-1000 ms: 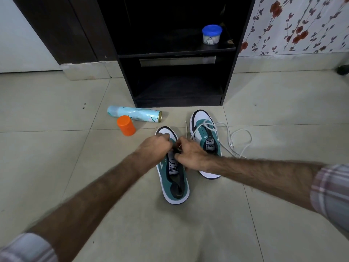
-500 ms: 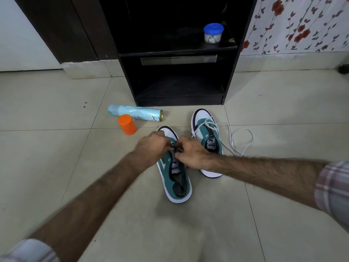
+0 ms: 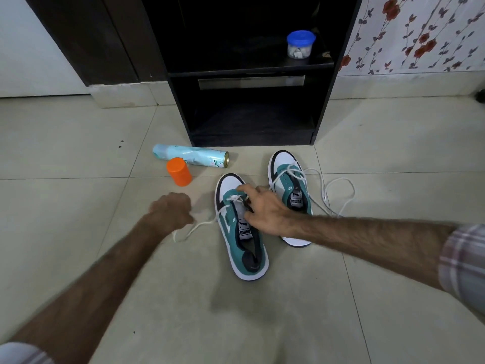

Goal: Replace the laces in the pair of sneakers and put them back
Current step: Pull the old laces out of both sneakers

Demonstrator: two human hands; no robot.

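**Left hand drawn away from the near sneaker, lace in its fist**

Since the earlier frames the left hand point(image 3: 170, 210) has left the near sneaker's point(image 3: 242, 232) eyelets and now sits out to that shoe's left, above the tile, while the right hand point(image 3: 262, 208) has spread over the shoe's tongue.

Both sneakers are teal suede-like uppers with smooth white toe caps, black trim and thick white soles. They stand side by side on the glossy beige floor tiles point(image 3: 78, 153), toes toward a black open shelf unit point(image 3: 249, 114). The near one carries a white lace point(image 3: 199, 227) — flat, woven — running from its front eyelets out to the left fist, with a loose loop trailing on the tile. The far sneaker point(image 3: 288, 185) has its own white lace point(image 3: 333, 190) slack, curling in loops to its right.

The left hand's fingers are curled tight round the lace, knuckles up, forearm stretched straight. The right hand lies palm down, fingers fanned and relaxed, fingertips touching the laced front of the near shoe.

A pale blue cylindrical spray can point(image 3: 190, 158) lies on its side beside an upright orange plastic cap point(image 3: 179, 171). A clear jar with a blue lid point(image 3: 300, 44) stands on the shelf.
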